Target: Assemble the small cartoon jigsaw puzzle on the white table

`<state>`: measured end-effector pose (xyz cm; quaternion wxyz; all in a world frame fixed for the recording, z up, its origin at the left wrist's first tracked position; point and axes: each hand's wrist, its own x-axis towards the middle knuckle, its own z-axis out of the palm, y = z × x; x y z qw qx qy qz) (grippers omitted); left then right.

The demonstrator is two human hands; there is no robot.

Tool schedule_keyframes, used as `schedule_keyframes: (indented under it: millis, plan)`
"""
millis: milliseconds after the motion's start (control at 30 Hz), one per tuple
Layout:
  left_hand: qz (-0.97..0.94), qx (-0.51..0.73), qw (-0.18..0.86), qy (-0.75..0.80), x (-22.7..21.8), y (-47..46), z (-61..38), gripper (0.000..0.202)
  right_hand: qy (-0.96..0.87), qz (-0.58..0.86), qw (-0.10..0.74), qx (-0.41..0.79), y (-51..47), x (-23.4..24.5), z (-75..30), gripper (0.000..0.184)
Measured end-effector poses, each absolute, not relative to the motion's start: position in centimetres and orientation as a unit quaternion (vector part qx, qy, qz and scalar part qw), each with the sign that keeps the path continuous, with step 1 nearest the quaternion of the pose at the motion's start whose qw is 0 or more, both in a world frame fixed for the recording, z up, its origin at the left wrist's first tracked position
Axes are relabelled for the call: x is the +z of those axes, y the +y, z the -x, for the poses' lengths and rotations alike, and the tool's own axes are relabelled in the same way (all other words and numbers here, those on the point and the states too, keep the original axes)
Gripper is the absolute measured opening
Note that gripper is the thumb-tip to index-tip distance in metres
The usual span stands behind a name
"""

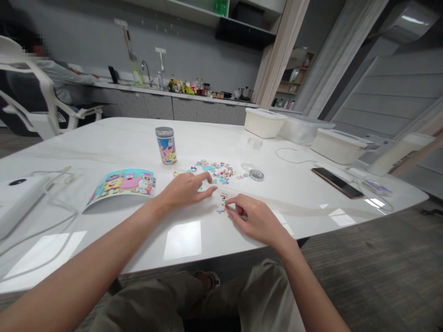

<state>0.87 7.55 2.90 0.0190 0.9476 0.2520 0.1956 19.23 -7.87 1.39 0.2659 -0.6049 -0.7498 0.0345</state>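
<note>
A small joined group of jigsaw pieces (222,203) lies on the white table near its front edge. My right hand (254,216) is at the group's right side, thumb and index fingertips at its edge and the other fingers curled. To the upper left, my left hand (187,189) hovers low over the table, index finger and thumb apart with nothing visible between them. Just beyond it spreads a pile of loose jigsaw pieces (221,171), partly hidden by that hand. A curved cartoon picture sheet (126,183) stands left of my left forearm.
A cartoon-printed jar (166,146) with a metal lid stands behind the pile. Right of it are a round metal lid (256,174), a phone (337,182), a cable and several lidded boxes (265,123). A white device (20,198) with cables sits left. A person (64,80) sits at the far counter.
</note>
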Motion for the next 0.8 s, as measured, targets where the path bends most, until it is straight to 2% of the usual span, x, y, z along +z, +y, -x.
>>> schedule_keyframes:
  millis: [67,133,367,500,667,800]
  plan:
    - [-0.916,0.204,-0.059,0.34,3.0,8.8,-0.3,0.036,-0.728,0.628,0.275,0.019,-7.7,1.0,-19.4,0.018]
    - [-0.89,0.199,-0.094,0.401,3.2,10.0,0.5,0.033,-0.697,0.658,0.284,-0.011,-7.4,0.6,-19.5,0.017]
    - [-0.804,0.174,-0.072,0.564,3.4,11.7,2.2,0.035,-0.724,0.639,0.26,-0.019,-7.0,0.0,-20.0,0.023]
    - [-0.833,0.161,-0.056,0.527,3.1,11.9,2.6,0.036,-0.739,0.625,0.25,-0.012,-6.8,0.1,-19.9,0.025]
    - [-0.927,0.105,0.017,0.361,2.8,11.7,2.6,0.032,-0.743,0.627,0.234,-0.008,-6.7,0.0,-19.9,0.026]
    - [-0.931,0.112,0.042,0.344,2.9,11.5,2.6,0.037,-0.743,0.628,0.227,0.048,-6.0,1.0,-21.1,0.028]
